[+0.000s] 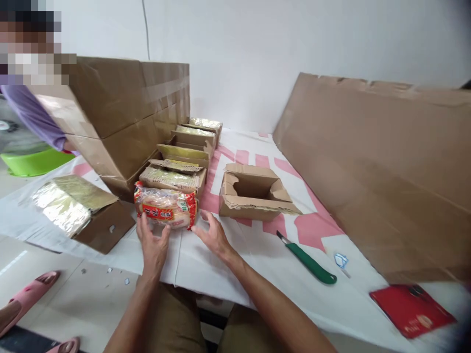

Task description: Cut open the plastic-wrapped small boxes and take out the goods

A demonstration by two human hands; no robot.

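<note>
A clear plastic food packet with red printed ends and a red label (167,208) rests against the front of a row of small cartons, its label facing me. At its lower left edge is my left hand (151,247), thumb and fingers apart, seeming to touch the wrapper. My right hand (215,238) is beside the packet's right end with its fingers spread; whether the thumb touches the wrapper I cannot tell. Right of the packet stands an open small cardboard box (252,208). A green-handled knife (311,262) lies on the cloth to the right.
Several small cartons (172,177), some with gold film, line the large stacked boxes (128,113). A carton with gold film (105,225) lies left. A large cardboard panel (386,171) borders the right. A red phone (412,311) lies near front right. Another person's purple sleeve (33,115) shows left.
</note>
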